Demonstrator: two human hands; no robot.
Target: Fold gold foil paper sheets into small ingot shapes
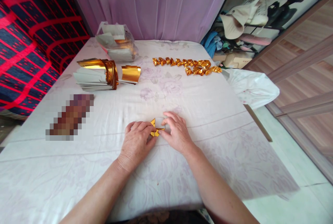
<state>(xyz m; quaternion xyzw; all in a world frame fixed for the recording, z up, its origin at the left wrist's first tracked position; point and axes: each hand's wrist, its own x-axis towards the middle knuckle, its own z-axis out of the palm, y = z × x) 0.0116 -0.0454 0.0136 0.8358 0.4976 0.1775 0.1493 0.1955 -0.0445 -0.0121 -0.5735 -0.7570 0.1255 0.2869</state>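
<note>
You held a small gold paper (156,128) on the counter (208,113), pinched between your left hand (137,143) and right hand (176,132).

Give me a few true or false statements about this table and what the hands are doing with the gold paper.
1. Both hands press one small gold paper piece on the table. True.
2. The left hand is lifted off the cloth. False: it rests on the tablecloth.
3. A row of folded gold pieces lies at the far side. True.
4. The stack of gold sheets sits beside the right hand. False: it lies far left.
</note>
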